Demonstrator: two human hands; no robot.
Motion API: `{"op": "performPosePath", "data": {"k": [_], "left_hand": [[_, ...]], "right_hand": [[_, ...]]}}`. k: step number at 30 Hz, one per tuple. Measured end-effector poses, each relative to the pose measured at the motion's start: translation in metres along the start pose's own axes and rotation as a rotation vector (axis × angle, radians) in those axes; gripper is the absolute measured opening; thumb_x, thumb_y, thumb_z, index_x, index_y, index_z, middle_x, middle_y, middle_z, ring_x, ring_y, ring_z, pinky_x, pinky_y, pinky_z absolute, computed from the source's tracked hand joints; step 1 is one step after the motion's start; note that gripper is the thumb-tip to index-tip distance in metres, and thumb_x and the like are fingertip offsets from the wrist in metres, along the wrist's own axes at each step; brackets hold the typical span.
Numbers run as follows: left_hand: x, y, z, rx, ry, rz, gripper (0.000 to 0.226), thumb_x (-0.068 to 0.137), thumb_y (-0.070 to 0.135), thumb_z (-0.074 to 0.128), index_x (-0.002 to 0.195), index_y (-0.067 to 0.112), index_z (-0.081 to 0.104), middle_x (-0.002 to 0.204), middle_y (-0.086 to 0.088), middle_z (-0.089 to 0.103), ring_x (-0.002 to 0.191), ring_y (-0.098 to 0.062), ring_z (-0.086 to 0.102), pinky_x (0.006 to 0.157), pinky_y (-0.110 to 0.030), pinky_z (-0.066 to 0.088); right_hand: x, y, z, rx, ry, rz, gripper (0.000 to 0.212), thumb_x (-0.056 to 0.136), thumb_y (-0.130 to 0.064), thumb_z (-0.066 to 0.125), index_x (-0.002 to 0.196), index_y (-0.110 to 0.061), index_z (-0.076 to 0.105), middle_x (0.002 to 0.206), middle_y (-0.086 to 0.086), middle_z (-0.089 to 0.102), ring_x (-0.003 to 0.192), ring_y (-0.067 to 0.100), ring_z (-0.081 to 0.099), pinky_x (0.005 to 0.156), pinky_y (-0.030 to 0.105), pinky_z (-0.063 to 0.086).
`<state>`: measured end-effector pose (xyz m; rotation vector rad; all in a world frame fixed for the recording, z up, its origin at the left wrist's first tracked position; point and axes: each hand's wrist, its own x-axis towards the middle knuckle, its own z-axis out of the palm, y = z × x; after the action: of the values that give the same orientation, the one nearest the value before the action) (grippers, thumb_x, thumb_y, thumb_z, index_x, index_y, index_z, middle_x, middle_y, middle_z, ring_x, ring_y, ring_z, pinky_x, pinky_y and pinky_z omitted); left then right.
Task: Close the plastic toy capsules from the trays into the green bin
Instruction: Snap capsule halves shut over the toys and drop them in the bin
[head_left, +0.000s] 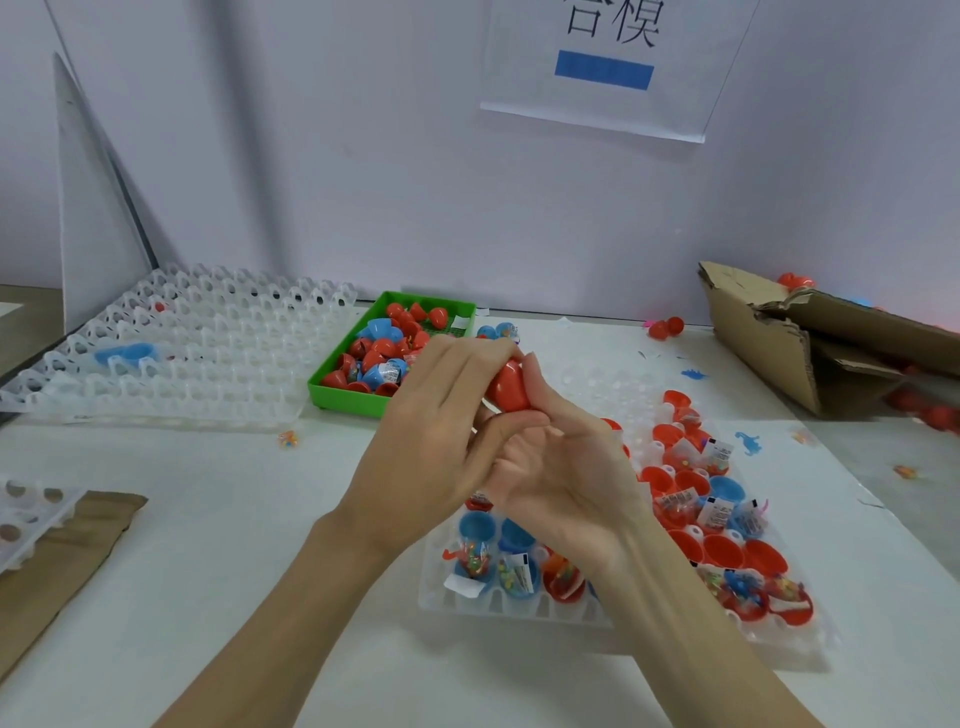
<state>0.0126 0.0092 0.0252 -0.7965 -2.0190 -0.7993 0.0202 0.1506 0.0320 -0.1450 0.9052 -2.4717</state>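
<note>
Both hands meet above the table's middle around one red capsule (508, 388). My left hand (436, 441) grips it from the left with fingers over its top. My right hand (561, 462) holds it from below and the right, thumb on its upper side. The green bin (332, 387) lies just behind my left hand, holding several red and blue capsules. Under my right wrist stands a clear tray (519, 608) with several open red and blue capsule halves, some holding small toys and packets.
A stack of clear trays (171, 353) sits at the left with one blue half on it. A torn cardboard box (810, 353) lies at the right, red capsules near it. Another tray (26, 514) and brown paper (62, 561) are at the left edge.
</note>
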Motion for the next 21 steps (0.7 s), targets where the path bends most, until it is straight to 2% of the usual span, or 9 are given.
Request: {"op": "performPosePath", "data": {"k": [2, 4, 5, 9, 11, 14, 17, 19, 21], "left_hand": [[0.001, 0.001, 0.0, 0.004, 0.008, 0.014, 0.048, 0.106, 0.037, 0.05, 0.122, -0.005, 0.066, 0.111, -0.013, 0.067, 0.102, -0.024, 0.057, 0.099, -0.029, 0.046], [0.001, 0.002, 0.0, -0.005, 0.013, 0.016, 0.046, 0.106, 0.034, 0.051, 0.122, -0.005, 0.066, 0.111, -0.013, 0.067, 0.102, -0.023, 0.057, 0.099, -0.027, 0.046], [0.001, 0.002, 0.0, -0.013, 0.015, 0.018, 0.044, 0.106, 0.033, 0.052, 0.122, -0.005, 0.066, 0.112, -0.012, 0.067, 0.103, -0.022, 0.057, 0.099, -0.026, 0.045], [0.001, -0.002, 0.002, -0.044, -0.011, -0.003, 0.046, 0.107, 0.038, 0.05, 0.127, -0.001, 0.065, 0.116, -0.007, 0.066, 0.108, -0.012, 0.053, 0.103, -0.02, 0.041], [-0.001, -0.007, 0.002, -0.075, -0.062, -0.039, 0.047, 0.102, 0.039, 0.058, 0.131, 0.002, 0.063, 0.12, -0.003, 0.064, 0.112, -0.007, 0.052, 0.105, -0.021, 0.04], [-0.004, -0.012, 0.004, -0.088, -0.113, -0.057, 0.044, 0.098, 0.03, 0.067, 0.134, 0.005, 0.061, 0.124, -0.001, 0.064, 0.119, -0.013, 0.056, 0.107, -0.026, 0.044], [-0.005, -0.012, 0.008, -0.053, -0.099, -0.041, 0.036, 0.101, 0.023, 0.06, 0.131, 0.003, 0.062, 0.122, -0.004, 0.065, 0.116, -0.018, 0.057, 0.106, -0.026, 0.044], [-0.006, -0.013, 0.007, -0.044, -0.073, -0.066, 0.035, 0.101, 0.019, 0.058, 0.131, 0.002, 0.061, 0.121, -0.005, 0.064, 0.115, -0.018, 0.057, 0.105, -0.025, 0.044], [-0.004, -0.014, 0.004, -0.01, -0.055, -0.058, 0.035, 0.099, 0.015, 0.057, 0.13, 0.001, 0.062, 0.119, -0.006, 0.064, 0.112, -0.017, 0.056, 0.103, -0.023, 0.044]], "right_hand": [[0.0, 0.0, 0.0, 0.028, -0.012, -0.005, 0.033, 0.093, -0.024, 0.074, 0.118, -0.003, 0.072, 0.136, 0.012, 0.058, 0.128, 0.027, 0.059, 0.123, 0.035, 0.031], [0.0, 0.0, 0.0, 0.067, -0.039, -0.003, 0.028, 0.094, -0.019, 0.072, 0.114, 0.0, 0.073, 0.12, 0.013, 0.066, 0.113, 0.025, 0.069, 0.107, 0.029, 0.049], [-0.001, -0.001, 0.0, 0.088, -0.054, -0.003, 0.027, 0.093, -0.018, 0.072, 0.113, 0.001, 0.073, 0.114, 0.013, 0.069, 0.107, 0.025, 0.071, 0.1, 0.027, 0.053], [0.0, -0.002, 0.0, 0.063, -0.032, -0.024, 0.028, 0.093, -0.024, 0.074, 0.111, -0.003, 0.076, 0.108, 0.008, 0.069, 0.107, 0.019, 0.067, 0.109, 0.028, 0.043], [0.002, 0.001, -0.002, 0.034, 0.001, -0.05, 0.034, 0.097, -0.028, 0.071, 0.12, -0.003, 0.07, 0.117, 0.012, 0.062, 0.117, 0.023, 0.058, 0.117, 0.032, 0.039], [0.004, 0.004, -0.004, -0.084, 0.02, -0.079, 0.039, 0.1, -0.03, 0.067, 0.13, -0.006, 0.062, 0.131, 0.018, 0.056, 0.129, 0.027, 0.05, 0.122, 0.041, 0.03], [0.005, 0.001, -0.006, -0.108, 0.0, -0.07, 0.043, 0.103, -0.031, 0.062, 0.136, -0.005, 0.06, 0.141, 0.019, 0.06, 0.131, 0.028, 0.059, 0.118, 0.045, 0.04], [0.005, 0.0, -0.007, -0.126, -0.024, -0.078, 0.037, 0.102, -0.031, 0.065, 0.128, -0.006, 0.068, 0.126, 0.015, 0.068, 0.119, 0.025, 0.065, 0.106, 0.039, 0.052], [0.005, 0.001, -0.006, -0.181, -0.039, -0.106, 0.03, 0.099, -0.028, 0.068, 0.118, -0.006, 0.074, 0.113, 0.013, 0.069, 0.112, 0.025, 0.066, 0.099, 0.035, 0.055]]}}
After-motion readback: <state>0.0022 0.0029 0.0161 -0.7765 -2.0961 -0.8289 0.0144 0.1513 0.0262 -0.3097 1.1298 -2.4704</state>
